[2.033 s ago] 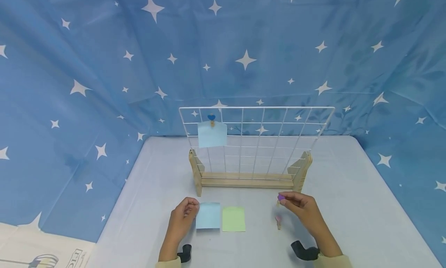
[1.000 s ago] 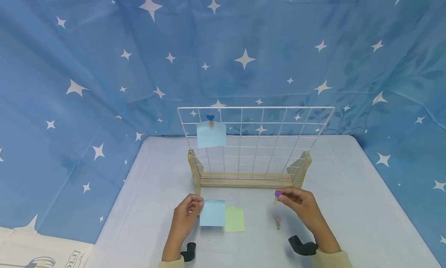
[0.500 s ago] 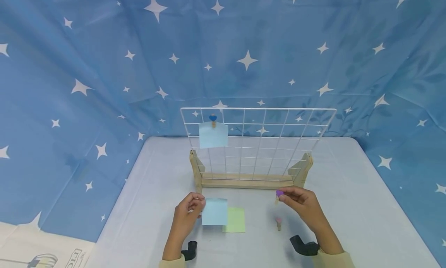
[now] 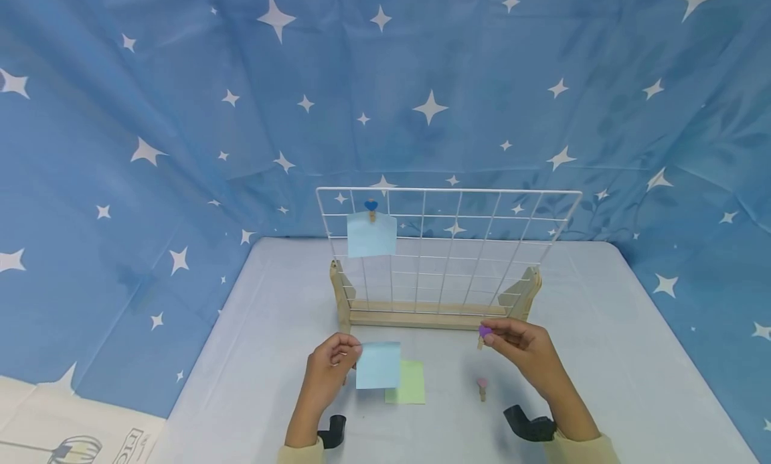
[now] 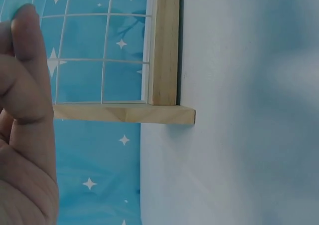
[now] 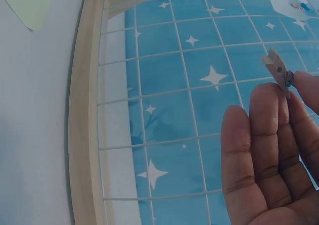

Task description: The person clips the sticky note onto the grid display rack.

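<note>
My left hand (image 4: pixel 328 369) pinches a light blue sticky note (image 4: pixel 378 365) by its upper left corner, raised above the table. Part of a green sticky note (image 4: pixel 412 382) is covered by it in the head view. Between thumb and fingers, my right hand (image 4: pixel 525 352) holds a small wooden clothespin (image 6: pixel 277 68) with a purple heart (image 4: pixel 484 331). Another clothespin with a pink heart (image 4: pixel 482 383) lies on the table below that hand. Behind the hands stands a white wire grid rack (image 4: pixel 448 191); a blue-heart clothespin (image 4: pixel 371 208) clips a light blue note (image 4: pixel 371 240) on its upper left.
The rack's wooden base (image 4: pixel 421 320) stands on a white-covered table (image 4: pixel 271 296), close behind both hands. A blue curtain with white stars (image 4: pixel 482 62) hangs at the back and sides. Printed cream cloth (image 4: pixel 60 424) shows at lower left.
My left hand has lifted the light blue note and carried it right, partly over the green note. My right hand has risen slightly with the purple-heart clothespin.
</note>
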The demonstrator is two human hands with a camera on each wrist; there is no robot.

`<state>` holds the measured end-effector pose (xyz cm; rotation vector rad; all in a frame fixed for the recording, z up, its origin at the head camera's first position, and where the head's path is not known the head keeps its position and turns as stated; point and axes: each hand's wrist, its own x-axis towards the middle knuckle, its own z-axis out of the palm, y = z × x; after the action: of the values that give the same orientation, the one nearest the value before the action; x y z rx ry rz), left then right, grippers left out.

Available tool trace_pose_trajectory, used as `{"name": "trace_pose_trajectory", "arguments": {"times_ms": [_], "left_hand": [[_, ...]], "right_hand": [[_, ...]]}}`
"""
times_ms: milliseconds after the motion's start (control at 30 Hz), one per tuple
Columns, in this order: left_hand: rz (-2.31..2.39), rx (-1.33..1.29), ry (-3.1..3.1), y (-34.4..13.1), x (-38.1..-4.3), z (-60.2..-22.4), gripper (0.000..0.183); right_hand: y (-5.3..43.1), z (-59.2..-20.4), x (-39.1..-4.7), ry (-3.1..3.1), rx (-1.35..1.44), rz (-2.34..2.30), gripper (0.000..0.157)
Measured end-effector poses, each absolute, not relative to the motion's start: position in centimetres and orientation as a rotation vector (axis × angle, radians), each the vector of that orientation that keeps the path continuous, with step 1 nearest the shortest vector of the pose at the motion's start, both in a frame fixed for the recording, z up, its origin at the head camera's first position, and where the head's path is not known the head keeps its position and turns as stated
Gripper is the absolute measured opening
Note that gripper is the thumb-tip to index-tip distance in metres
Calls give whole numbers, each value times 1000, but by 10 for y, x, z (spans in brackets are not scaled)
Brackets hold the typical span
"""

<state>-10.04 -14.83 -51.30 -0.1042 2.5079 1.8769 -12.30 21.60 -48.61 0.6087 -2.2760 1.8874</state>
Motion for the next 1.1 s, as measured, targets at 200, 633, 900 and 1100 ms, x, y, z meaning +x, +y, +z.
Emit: {"name": "trace_pose_trajectory", "arguments": {"times_ms": [200, 633, 900, 1100], "left_hand": [[1895, -96, 2480, -146, -100, -510, 12], [1920, -92, 2503, -142, -101, -499, 14], [1949, -97, 2485, -140, -103, -495, 13], [1938, -94, 2497, -139, -105, -491, 12]], "right_hand": [[217, -483, -124, -2298, 636, 1889, 17], [217, -469, -129, -2331, 628, 1872, 17], [216, -465, -130, -2347, 636, 1858, 16], [216, -463, -131, -2348, 638, 1857, 16]]}}
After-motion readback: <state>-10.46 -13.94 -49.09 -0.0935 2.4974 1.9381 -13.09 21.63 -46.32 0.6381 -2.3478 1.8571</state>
